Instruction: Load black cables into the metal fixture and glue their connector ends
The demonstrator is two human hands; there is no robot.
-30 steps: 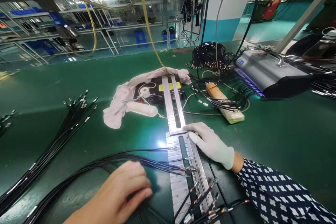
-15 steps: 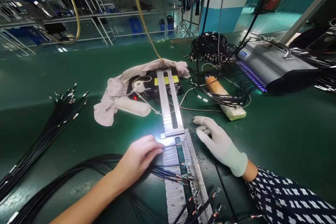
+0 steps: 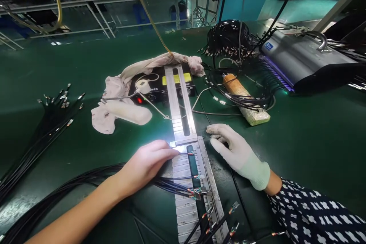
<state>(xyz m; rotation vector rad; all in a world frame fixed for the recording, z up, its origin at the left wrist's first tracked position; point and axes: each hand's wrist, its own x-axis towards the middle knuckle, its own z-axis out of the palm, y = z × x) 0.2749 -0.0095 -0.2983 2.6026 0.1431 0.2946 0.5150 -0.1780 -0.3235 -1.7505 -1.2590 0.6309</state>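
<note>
My bare left hand (image 3: pixel 151 160) is closed at the top of a grooved metal fixture (image 3: pixel 183 209), pinching a thin black cable (image 3: pixel 184 153). Coloured wire ends of that cable lie over the fixture's slot. Lower down, several more black cables (image 3: pixel 168 187) lie across the grooves, their connector ends on the right side. My right hand (image 3: pixel 236 154), in a white glove, hovers right of the fixture with thumb and index finger apart. A thin black cable (image 3: pixel 240 190) runs beneath it; whether the curled fingers touch it is unclear.
Behind the fixture stands a black control box (image 3: pixel 157 84) with a pale cloth (image 3: pixel 111 87) over it. A cable bundle (image 3: pixel 51 122) lies left. At right are a wrapped orange-and-green block (image 3: pixel 240 95), coiled cables and a grey machine (image 3: pixel 309 61) glowing violet. A yellow hose (image 3: pixel 145 11) hangs behind.
The view has shifted slightly, so the bench items sit a little further left and higher. My left fingers have pressed further over the cable at the fixture. The right hand stays nearly still.
</note>
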